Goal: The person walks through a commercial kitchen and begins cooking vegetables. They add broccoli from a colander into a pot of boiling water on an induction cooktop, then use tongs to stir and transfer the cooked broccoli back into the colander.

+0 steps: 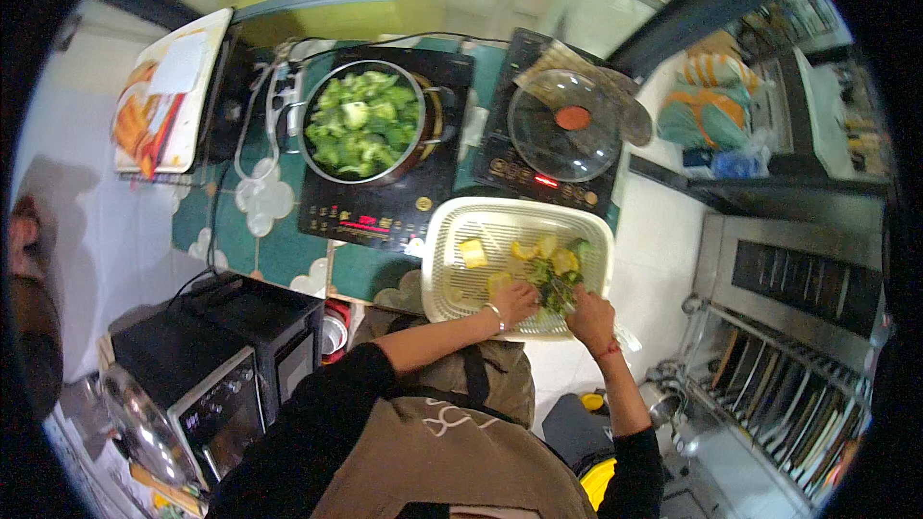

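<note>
A cream plastic colander basket (440, 281) sits at the front edge of the worktop. My left hand (515, 303) reaches into it, fingers curled against a bunch of green vegetable (555, 292) that looks like broccoli. On the bunch's other side, my right hand (593, 318) pinches it near the basket's right wall. Yellow chunks (473, 254) and yellow slices (564, 261) lie in the basket, with a green piece (579, 248) near its far right corner. My left fingertips are partly hidden, so their grip is unclear. Beyond the basket, a pan (303, 131) holds cut broccoli (364, 119).
The pan stands on a lit induction cooktop (317, 194). Right of it, a glass lid (548, 137) covers a vessel on a second lit cooktop (494, 148). Cables (210, 231) run along the left. A black oven (216, 411) stands lower left; another person (32, 288) shows at the left rim.
</note>
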`<state>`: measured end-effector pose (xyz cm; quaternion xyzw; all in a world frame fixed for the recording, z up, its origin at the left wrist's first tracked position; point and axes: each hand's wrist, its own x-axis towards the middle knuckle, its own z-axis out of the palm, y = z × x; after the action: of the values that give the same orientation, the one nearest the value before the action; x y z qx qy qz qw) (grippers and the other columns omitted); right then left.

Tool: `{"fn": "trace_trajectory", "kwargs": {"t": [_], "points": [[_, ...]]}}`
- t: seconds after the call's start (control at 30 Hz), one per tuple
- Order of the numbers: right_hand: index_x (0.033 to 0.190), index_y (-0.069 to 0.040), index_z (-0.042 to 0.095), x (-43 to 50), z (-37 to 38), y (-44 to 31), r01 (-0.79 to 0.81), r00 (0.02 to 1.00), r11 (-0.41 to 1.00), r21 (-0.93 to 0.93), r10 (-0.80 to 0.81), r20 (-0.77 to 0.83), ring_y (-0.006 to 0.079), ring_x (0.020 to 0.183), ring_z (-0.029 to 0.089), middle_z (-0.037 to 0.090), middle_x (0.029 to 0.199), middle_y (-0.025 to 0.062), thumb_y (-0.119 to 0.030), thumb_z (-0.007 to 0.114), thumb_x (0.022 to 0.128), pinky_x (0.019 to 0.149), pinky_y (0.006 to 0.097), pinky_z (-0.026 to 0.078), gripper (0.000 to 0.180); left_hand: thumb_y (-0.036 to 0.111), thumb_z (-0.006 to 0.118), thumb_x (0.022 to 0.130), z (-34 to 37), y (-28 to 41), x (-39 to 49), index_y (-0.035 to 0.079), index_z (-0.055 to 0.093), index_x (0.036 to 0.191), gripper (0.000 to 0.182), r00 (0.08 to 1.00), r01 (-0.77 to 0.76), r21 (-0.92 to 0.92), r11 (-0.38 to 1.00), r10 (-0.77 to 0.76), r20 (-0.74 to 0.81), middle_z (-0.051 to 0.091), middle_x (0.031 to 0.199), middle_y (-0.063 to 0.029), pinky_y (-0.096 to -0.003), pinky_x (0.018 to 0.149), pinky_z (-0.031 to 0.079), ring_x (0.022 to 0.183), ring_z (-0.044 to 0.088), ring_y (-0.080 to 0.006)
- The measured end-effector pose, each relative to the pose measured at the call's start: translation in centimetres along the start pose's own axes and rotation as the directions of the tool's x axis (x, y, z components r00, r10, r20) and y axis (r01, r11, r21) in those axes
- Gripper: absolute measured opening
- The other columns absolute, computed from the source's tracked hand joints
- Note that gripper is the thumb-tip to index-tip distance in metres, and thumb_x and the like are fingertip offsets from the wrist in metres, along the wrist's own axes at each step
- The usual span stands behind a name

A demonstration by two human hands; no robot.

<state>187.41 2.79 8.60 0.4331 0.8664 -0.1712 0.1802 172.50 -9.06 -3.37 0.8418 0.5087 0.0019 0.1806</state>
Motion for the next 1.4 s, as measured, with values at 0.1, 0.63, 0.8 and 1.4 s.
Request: {"fn": "trace_trajectory", "kwargs": {"t": [0.1,0.63,0.8,1.4], "points": [[0.104,-0.010,0.056,0.1,-1.5,-0.6,-0.028,0.998,0.995,0.091,0.023,0.058,0.0398,0.075,0.064,0.066,0.085,0.0174,-0.017,0.065,0.069,0.066,0.0489,0.052,0.036,0.026,0.055,0.080,-1.0,0.0,1.4,0.023,0.063,0.111,0.032,0.998,0.037,-0.082,0.996,-0.031,0.063,0.057,0.121,-0.0075,-0.0420,0.100,0.037,0.115,0.051,-0.0240],[0.094,-0.006,0.054,14.3,-14.4,-21.6,0.569,0.819,0.336,0.750,-0.308,-0.484,0.0066,0.077,0.053,0.056,0.082,-0.0010,-0.009,0.069,0.077,0.067,0.0243,0.045,0.023,0.007,0.066,0.080,-27.4,-19.1,-17.8,0.005,0.057,0.115,0.036,0.253,0.515,-0.569,0.641,-0.748,-0.614,0.059,0.115,-0.0156,-0.0388,0.098,0.040,0.109,0.054,-0.0324],[0.102,0.000,0.054,15.3,-13.6,-19.5,0.456,0.889,0.446,0.770,-0.205,-0.408,0.0162,0.076,0.059,0.061,0.087,0.0061,-0.024,0.074,0.078,0.066,0.0299,0.047,0.039,0.008,0.069,0.078,-26.0,-18.7,-16.7,0.006,0.051,0.123,0.049,0.370,0.666,-0.253,0.702,-0.605,-0.705,0.053,0.121,-0.0209,-0.0458,0.096,0.039,0.109,0.052,-0.0380],[0.106,-0.008,0.063,9.0,-3.3,-2.0,-0.241,0.971,0.968,0.066,0.241,0.012,0.0380,0.085,0.066,0.068,0.090,0.0193,-0.028,0.063,0.070,0.073,0.0473,0.053,0.041,0.016,0.048,0.091,-4.0,-0.8,3.4,0.006,0.057,0.119,0.031,0.916,0.380,-0.074,0.922,-0.386,-0.110,0.051,0.123,-0.0122,-0.0393,0.074,0.050,0.105,0.053,-0.0275]]}}
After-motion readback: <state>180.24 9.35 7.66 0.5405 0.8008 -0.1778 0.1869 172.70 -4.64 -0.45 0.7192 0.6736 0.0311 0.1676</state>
